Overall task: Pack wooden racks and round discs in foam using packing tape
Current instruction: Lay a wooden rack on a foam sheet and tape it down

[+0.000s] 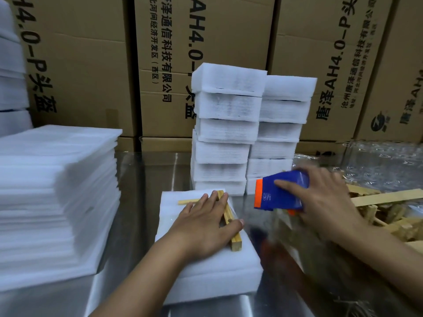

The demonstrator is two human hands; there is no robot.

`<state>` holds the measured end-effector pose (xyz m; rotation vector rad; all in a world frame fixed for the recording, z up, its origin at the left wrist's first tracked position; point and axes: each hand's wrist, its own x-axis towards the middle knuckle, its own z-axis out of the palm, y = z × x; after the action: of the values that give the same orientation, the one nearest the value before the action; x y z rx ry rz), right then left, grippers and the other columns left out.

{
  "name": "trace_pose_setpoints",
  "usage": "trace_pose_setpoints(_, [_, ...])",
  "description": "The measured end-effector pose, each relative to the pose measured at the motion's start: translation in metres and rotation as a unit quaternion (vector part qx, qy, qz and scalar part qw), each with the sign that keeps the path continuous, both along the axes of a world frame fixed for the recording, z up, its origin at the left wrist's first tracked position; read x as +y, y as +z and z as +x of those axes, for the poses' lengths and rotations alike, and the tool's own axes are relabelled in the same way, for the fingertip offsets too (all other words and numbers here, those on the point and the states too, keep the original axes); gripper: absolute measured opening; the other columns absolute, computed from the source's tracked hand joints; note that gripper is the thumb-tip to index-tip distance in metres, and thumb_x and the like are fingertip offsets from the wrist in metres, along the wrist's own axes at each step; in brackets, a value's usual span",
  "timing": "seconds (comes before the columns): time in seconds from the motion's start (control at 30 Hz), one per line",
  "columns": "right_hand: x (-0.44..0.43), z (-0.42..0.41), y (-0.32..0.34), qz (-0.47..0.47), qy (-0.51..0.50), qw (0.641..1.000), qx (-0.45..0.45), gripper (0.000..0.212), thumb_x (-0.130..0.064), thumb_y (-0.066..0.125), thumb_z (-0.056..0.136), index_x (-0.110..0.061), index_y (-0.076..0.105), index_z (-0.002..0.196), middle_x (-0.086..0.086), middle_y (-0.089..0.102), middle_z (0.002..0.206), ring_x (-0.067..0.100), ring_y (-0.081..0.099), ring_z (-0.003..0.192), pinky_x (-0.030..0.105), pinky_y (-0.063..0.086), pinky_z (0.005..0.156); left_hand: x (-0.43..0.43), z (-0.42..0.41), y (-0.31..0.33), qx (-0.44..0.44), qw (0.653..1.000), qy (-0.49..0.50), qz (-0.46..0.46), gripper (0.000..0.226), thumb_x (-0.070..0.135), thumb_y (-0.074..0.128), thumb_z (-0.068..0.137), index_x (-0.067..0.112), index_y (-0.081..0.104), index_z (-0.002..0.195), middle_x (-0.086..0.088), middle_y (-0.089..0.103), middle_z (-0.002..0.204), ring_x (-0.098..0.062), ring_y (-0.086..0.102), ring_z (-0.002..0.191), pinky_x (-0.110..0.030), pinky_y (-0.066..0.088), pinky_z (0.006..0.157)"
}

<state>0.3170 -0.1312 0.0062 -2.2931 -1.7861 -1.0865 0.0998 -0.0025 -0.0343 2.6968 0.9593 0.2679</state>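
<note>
Fingers (pixel 207 202) of the left hand (pixel 203 225) are straight and slightly spread, pressing flat on the wooden rack (pixel 235 241), which lies on top of the foam block (pixel 206 271) at the near middle of the metal table (pixel 142 179). Right hand (pixel 325 202) has its fingers wrapped round the blue and orange tape dispenser (pixel 281 193), held off the table just right of the block; the dispenser is blurred and no pulled tape strand can be made out. No round disc is visible. Step judged: holding the rack in place, taping about to start. Next move needs the dispenser brought onto the foam edge, with the left hand keeping the rack from sliding. Finished foam packs (pixel 229 124) are stacked behind, foam sheets (pixel 57 191) at left, loose wood pieces (pixel 389 213) at right.
</note>
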Motion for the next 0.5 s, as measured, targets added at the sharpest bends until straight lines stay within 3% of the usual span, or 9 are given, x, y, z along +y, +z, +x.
trace_pose_setpoints(0.1, [-0.002, -0.018, -0.035, 0.065, 0.037, 0.996, -0.047, 0.079, -0.018, 0.093, 0.035, -0.017, 0.071, 0.111, 0.020, 0.044, 0.116, 0.041, 0.051, 0.090, 0.044, 0.037, 0.075, 0.000, 0.001, 0.002, -0.004, 1.000, -0.004, -0.013, 0.072, 0.068, 0.016, 0.088, 0.037, -0.012, 0.147, 0.014, -0.017, 0.156, -0.005, -0.016, 0.142, -0.031, -0.008, 0.115])
trace_pose_setpoints(0.17, [-0.004, -0.024, -0.052, 0.070, 0.008, 0.998, -0.003, 0.082, -0.024, 0.092, 0.030, -0.015, 0.072, 0.108, 0.019, 0.046, 0.114, 0.041, 0.055, 0.083, 0.045, 0.046, 0.067, -0.001, -0.003, 0.009, -0.072, 0.994, -0.038, -0.073, 0.062, 0.055, 0.018, 0.096, 0.033, -0.003, 0.149, 0.013, -0.011, 0.157, -0.005, -0.010, 0.143, -0.032, -0.003, 0.117])
trace_pose_setpoints(0.2, [-0.006, -0.027, -0.057, 0.068, -0.001, 0.997, 0.034, 0.080, -0.033, 0.090, 0.032, -0.017, 0.072, 0.108, 0.019, 0.049, 0.113, 0.039, 0.055, 0.083, 0.044, 0.047, 0.067, 0.000, -0.009, 0.015, -0.166, 0.973, -0.062, -0.148, 0.055, 0.049, 0.023, 0.099, 0.036, 0.005, 0.149, 0.017, -0.004, 0.156, -0.001, -0.002, 0.143, -0.029, 0.002, 0.115])
trace_pose_setpoints(0.27, [-0.010, -0.034, -0.066, 0.057, 0.003, 0.996, 0.073, 0.063, -0.048, 0.079, 0.048, -0.022, 0.073, 0.105, 0.015, 0.056, 0.111, 0.036, 0.056, 0.084, 0.042, 0.046, 0.068, -0.002, -0.032, 0.025, -0.370, 0.878, -0.059, -0.298, 0.047, 0.051, 0.034, 0.092, 0.057, 0.021, 0.137, 0.033, 0.019, 0.145, 0.016, 0.023, 0.128, -0.021, 0.017, 0.106])
trace_pose_setpoints(0.3, [-0.012, -0.037, -0.067, 0.057, 0.016, 0.995, 0.079, 0.052, -0.053, 0.068, 0.057, -0.026, 0.075, 0.101, 0.014, 0.060, 0.109, 0.035, 0.057, 0.085, 0.042, 0.045, 0.069, 0.000, -0.045, 0.026, -0.432, 0.843, -0.022, -0.321, 0.046, 0.052, 0.039, 0.087, 0.063, 0.027, 0.130, 0.037, 0.029, 0.136, 0.020, 0.031, 0.117, -0.019, 0.024, 0.099])
trace_pose_setpoints(0.37, [-0.018, -0.042, -0.067, 0.089, 0.061, 0.991, 0.076, 0.045, -0.057, 0.046, 0.075, -0.031, 0.077, 0.096, 0.010, 0.065, 0.111, 0.033, 0.056, 0.091, 0.041, 0.040, 0.074, 0.004, -0.065, 0.011, -0.452, 0.840, 0.085, -0.289, 0.053, 0.045, 0.049, 0.089, 0.055, 0.027, 0.137, 0.028, 0.037, 0.133, 0.007, 0.041, 0.119, -0.020, 0.031, 0.090])
trace_pose_setpoints(0.43, [-0.022, -0.046, -0.066, 0.123, 0.119, 0.979, 0.107, 0.049, -0.056, 0.031, 0.091, -0.035, 0.074, 0.100, 0.003, 0.064, 0.117, 0.026, 0.050, 0.102, 0.039, 0.033, 0.083, 0.002, -0.078, -0.011, -0.427, 0.829, 0.182, -0.312, 0.059, 0.042, 0.050, 0.092, 0.034, 0.028, 0.146, 0.014, 0.039, 0.141, -0.011, 0.041, 0.130, -0.026, 0.031, 0.100])
trace_pose_setpoints(0.47, [-0.022, -0.052, -0.068, 0.142, 0.150, 0.961, 0.184, 0.047, -0.058, 0.028, 0.093, -0.040, 0.070, 0.106, -0.008, 0.061, 0.120, 0.017, 0.048, 0.109, 0.035, 0.033, 0.089, -0.001, -0.082, -0.019, -0.429, 0.800, 0.191, -0.373, 0.053, 0.043, 0.050, 0.091, 0.028, 0.041, 0.141, 0.010, 0.047, 0.138, -0.014, 0.047, 0.127, -0.029, 0.032, 0.105])
trace_pose_setpoints(0.5, [-0.019, -0.060, -0.067, 0.158, 0.173, 0.920, 0.314, 0.041, -0.062, 0.030, 0.093, -0.046, 0.064, 0.111, -0.020, 0.056, 0.123, 0.005, 0.047, 0.114, 0.027, 0.032, 0.096, -0.003, -0.084, -0.025, -0.429, 0.770, 0.177, -0.439, 0.044, 0.044, 0.050, 0.090, 0.023, 0.057, 0.128, 0.004, 0.058, 0.130, -0.017, 0.056, 0.118, -0.033, 0.036, 0.105])
